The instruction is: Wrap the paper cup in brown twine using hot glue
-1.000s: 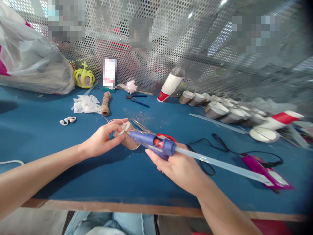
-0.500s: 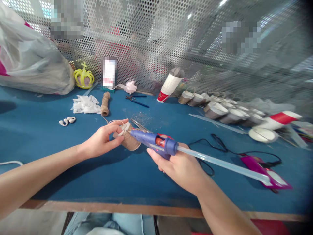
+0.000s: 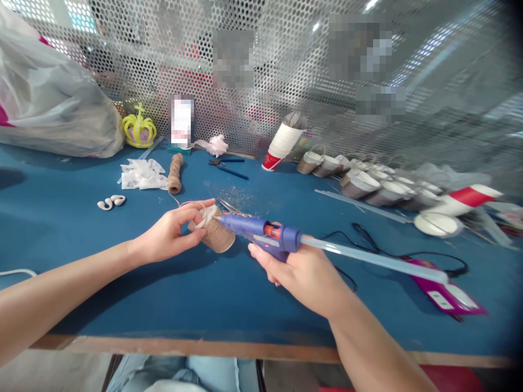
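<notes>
My left hand (image 3: 174,234) is closed on a small paper cup (image 3: 220,236) wrapped in brown twine, which lies tilted above the blue table. Its pale rim faces my fingers. From the cup, a strand of twine runs back to a twine spool (image 3: 175,174). My right hand (image 3: 302,272) grips a blue glue gun (image 3: 261,231). The gun's nozzle is at the cup's rim, and a long clear glue stick (image 3: 368,256) sticks out of its back. Scissors (image 3: 229,206) lie partly hidden behind the cup and the gun.
Blue-handled pliers (image 3: 229,167), a stack of paper cups (image 3: 281,142) and white crumpled material (image 3: 143,174) lie toward the mesh wall. Several wrapped cups (image 3: 359,183) stand at right. A black cable (image 3: 365,239) and a purple packet (image 3: 445,291) lie nearer. White earbuds (image 3: 111,202) are left.
My right hand has shifted slightly right, and the glue gun has swung a little flatter, its nozzle still by the cup's rim. My left hand and the cup have hardly moved.
</notes>
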A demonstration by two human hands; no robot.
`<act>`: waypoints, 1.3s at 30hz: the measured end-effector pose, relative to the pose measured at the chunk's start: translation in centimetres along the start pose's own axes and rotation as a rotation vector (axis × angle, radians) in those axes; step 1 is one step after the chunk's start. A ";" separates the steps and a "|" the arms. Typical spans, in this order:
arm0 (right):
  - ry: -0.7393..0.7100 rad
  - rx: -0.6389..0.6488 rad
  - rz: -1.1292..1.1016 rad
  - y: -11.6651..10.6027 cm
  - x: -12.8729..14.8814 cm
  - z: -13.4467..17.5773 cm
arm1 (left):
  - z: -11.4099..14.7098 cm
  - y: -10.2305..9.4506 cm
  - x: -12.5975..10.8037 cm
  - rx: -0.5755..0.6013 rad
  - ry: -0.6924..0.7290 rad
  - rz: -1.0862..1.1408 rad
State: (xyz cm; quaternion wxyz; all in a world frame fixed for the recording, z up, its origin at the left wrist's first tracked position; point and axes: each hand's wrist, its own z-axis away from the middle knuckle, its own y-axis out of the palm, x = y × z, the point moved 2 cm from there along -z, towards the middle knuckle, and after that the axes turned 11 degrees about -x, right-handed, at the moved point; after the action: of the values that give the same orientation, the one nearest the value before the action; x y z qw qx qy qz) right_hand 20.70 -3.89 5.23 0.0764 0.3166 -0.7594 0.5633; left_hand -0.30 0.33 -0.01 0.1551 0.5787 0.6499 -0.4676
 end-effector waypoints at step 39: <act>0.208 0.116 -0.229 0.2 -1.3 -0.7 | -0.2 0.0 -0.3 0.025 0.048 0.028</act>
State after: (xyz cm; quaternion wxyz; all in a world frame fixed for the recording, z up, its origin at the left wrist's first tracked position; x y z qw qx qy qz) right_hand 21.48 -2.68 4.75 0.1998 0.3448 -0.6725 0.6236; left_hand -0.15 0.29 0.32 0.1388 0.6006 0.6393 -0.4596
